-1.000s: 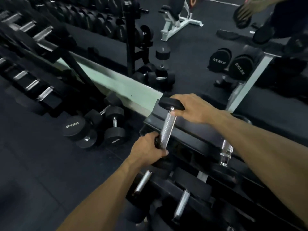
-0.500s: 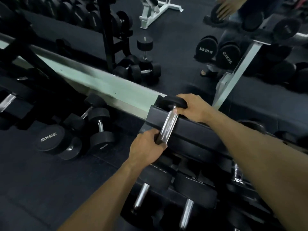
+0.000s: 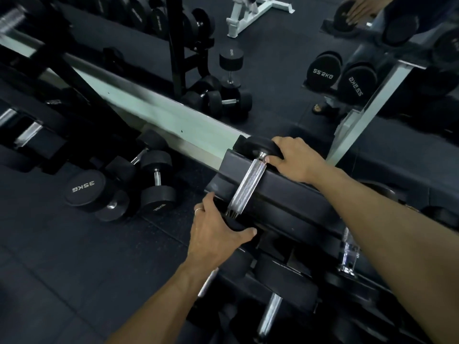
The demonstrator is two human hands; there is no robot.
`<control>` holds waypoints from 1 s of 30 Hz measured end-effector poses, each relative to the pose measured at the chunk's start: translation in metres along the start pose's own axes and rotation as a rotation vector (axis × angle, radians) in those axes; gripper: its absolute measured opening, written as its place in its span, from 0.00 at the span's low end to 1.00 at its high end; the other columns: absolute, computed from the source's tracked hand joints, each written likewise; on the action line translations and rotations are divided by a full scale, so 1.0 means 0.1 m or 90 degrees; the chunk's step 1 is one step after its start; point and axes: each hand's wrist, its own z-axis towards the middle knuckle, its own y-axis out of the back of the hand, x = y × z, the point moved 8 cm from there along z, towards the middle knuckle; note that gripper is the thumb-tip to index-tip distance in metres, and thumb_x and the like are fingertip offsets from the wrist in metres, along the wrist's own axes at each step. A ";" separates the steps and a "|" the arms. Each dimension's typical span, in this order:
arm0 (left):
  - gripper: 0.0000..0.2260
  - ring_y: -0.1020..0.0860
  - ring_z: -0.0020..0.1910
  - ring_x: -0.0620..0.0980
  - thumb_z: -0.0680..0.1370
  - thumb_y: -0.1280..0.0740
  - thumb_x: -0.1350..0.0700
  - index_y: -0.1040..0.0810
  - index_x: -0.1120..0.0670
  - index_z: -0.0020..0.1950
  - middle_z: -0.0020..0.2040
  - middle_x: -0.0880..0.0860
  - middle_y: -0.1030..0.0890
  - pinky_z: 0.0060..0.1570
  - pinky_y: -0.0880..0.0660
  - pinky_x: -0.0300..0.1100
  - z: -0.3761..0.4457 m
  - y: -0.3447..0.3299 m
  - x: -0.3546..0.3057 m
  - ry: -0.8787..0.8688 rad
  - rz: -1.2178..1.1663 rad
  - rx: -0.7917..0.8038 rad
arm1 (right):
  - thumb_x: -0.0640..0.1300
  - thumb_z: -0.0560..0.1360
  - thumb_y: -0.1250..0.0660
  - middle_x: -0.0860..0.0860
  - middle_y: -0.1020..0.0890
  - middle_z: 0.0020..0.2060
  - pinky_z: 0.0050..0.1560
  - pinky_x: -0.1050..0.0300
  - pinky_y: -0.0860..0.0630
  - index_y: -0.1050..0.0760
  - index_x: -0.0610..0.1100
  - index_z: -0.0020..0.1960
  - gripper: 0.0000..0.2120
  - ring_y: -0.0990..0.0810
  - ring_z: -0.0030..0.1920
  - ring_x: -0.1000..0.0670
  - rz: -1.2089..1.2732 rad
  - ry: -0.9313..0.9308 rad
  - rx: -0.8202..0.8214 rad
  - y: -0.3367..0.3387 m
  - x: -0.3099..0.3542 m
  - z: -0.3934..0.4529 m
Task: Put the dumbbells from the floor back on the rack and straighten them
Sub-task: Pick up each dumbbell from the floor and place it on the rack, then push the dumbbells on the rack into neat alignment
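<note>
- Left hand [image 3: 213, 234] fingers curl round the dumbbell [image 3: 246, 187]'s near head; right hand [image 3: 295, 160] grips the far head, likely squaring it on the rack [image 3: 293, 194]
- Floor dumbbells [image 3: 149, 187] remain

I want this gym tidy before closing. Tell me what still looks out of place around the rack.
A cluster of dumbbells, one marked 35KG, lies jumbled on the floor left of the rack, heads pointing different ways. On the top shelf, the left hand and right hand grip the two heads of a dumbbell.
</note>
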 end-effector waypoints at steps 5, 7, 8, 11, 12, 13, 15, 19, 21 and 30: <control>0.50 0.33 0.67 0.51 0.61 0.21 0.42 0.44 0.51 0.76 0.70 0.54 0.36 0.61 0.37 0.37 0.02 -0.01 -0.02 -0.003 0.013 0.001 | 0.46 0.79 0.33 0.45 0.20 0.45 0.49 0.48 0.23 0.26 0.43 0.53 0.07 0.21 0.45 0.44 -0.001 -0.001 -0.013 -0.01 -0.03 -0.03; 0.50 0.34 0.69 0.51 0.61 0.21 0.41 0.43 0.52 0.76 0.71 0.54 0.36 0.64 0.38 0.37 0.03 -0.01 -0.02 -0.004 0.023 -0.006 | 0.46 0.79 0.34 0.45 0.20 0.45 0.50 0.48 0.22 0.25 0.42 0.55 0.08 0.21 0.46 0.44 0.000 -0.004 -0.020 -0.01 -0.04 -0.04; 0.50 0.34 0.69 0.51 0.61 0.21 0.41 0.43 0.52 0.76 0.71 0.54 0.36 0.64 0.38 0.38 0.03 -0.01 -0.02 -0.004 0.027 -0.008 | 0.45 0.79 0.34 0.45 0.19 0.45 0.50 0.48 0.22 0.25 0.42 0.55 0.09 0.20 0.46 0.43 -0.001 -0.005 -0.022 0.00 -0.03 -0.04; 0.51 0.34 0.69 0.51 0.61 0.21 0.41 0.43 0.52 0.76 0.71 0.54 0.36 0.64 0.38 0.37 0.04 0.00 -0.02 -0.004 0.036 -0.010 | 0.45 0.79 0.33 0.45 0.19 0.45 0.50 0.48 0.22 0.25 0.42 0.55 0.08 0.20 0.46 0.43 0.002 -0.012 -0.025 0.00 -0.04 -0.06; 0.51 0.34 0.69 0.51 0.61 0.21 0.41 0.43 0.52 0.76 0.71 0.54 0.36 0.64 0.37 0.38 0.03 0.00 -0.02 -0.006 0.036 -0.011 | 0.45 0.79 0.33 0.45 0.19 0.46 0.50 0.48 0.22 0.25 0.42 0.55 0.09 0.20 0.46 0.43 0.005 -0.014 -0.027 0.00 -0.04 -0.06; 0.51 0.34 0.69 0.51 0.61 0.21 0.41 0.43 0.52 0.76 0.71 0.54 0.37 0.64 0.37 0.38 0.02 0.00 -0.02 -0.008 0.032 -0.011 | 0.45 0.79 0.34 0.45 0.19 0.46 0.50 0.47 0.22 0.25 0.42 0.56 0.09 0.20 0.46 0.43 0.008 -0.014 -0.030 0.01 -0.04 -0.07; 0.51 0.34 0.68 0.52 0.62 0.21 0.41 0.45 0.51 0.76 0.71 0.54 0.38 0.63 0.35 0.40 0.01 -0.01 -0.02 -0.015 0.020 -0.002 | 0.46 0.79 0.34 0.44 0.19 0.47 0.51 0.46 0.22 0.26 0.41 0.57 0.10 0.20 0.46 0.43 0.006 -0.019 -0.028 0.00 -0.03 -0.07; 0.53 0.34 0.68 0.55 0.62 0.20 0.42 0.49 0.49 0.77 0.71 0.57 0.40 0.64 0.33 0.46 -0.01 -0.02 -0.04 -0.030 0.006 0.011 | 0.48 0.80 0.36 0.41 0.19 0.50 0.53 0.44 0.22 0.31 0.42 0.64 0.16 0.20 0.48 0.42 -0.019 -0.042 0.006 -0.03 -0.05 -0.11; 0.54 0.35 0.69 0.57 0.61 0.20 0.43 0.51 0.48 0.77 0.72 0.59 0.40 0.65 0.32 0.50 -0.01 -0.02 -0.04 -0.026 0.008 0.008 | 0.51 0.79 0.35 0.40 0.21 0.59 0.59 0.43 0.24 0.37 0.42 0.72 0.26 0.21 0.58 0.39 -0.036 -0.039 -0.005 0.03 -0.09 -0.19; 0.42 0.58 0.78 0.54 0.73 0.32 0.39 0.47 0.59 0.77 0.79 0.59 0.49 0.75 0.63 0.52 -0.64 -0.20 -0.40 -0.148 0.154 -0.255 | 0.54 0.80 0.38 0.41 0.25 0.68 0.66 0.44 0.29 0.36 0.41 0.75 0.27 0.27 0.68 0.40 -0.111 -0.035 -0.041 0.58 -0.67 -0.96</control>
